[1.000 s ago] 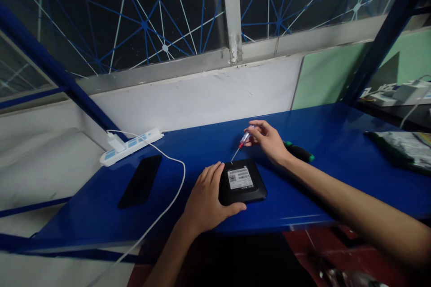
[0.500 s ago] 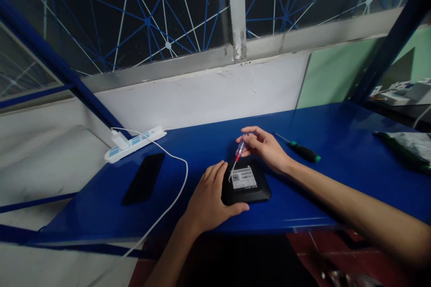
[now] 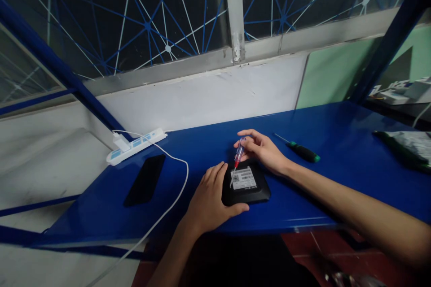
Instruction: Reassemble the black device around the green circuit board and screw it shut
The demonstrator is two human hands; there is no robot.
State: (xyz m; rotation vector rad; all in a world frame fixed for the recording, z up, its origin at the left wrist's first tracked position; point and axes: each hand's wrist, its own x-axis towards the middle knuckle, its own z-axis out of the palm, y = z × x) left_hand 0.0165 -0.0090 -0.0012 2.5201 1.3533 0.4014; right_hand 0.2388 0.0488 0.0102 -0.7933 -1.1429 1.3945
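The left hand [image 3: 207,202] is bracing the black router [image 3: 247,187] at the counter's [image 3: 101,206] near edge; the right hand's [image 3: 264,152] fingers are pinching a small screwdriver [image 3: 237,159], its tip touching the still-closed casing; a green screwdriver [image 3: 301,151] is lying at two o'clock

Green-handled screwdriver [image 3: 301,150], black phone [image 3: 144,180], white power strip [image 3: 136,145] with cable [image 3: 175,188] on blue table [image 3: 336,179].

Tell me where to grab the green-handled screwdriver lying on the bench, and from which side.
Grip the green-handled screwdriver by its thick dark handle, the end toward the right; the thin shaft points left toward the right hand. It lies flat on the blue bench, apart from other things, so probably come from above, fingers across the handle.
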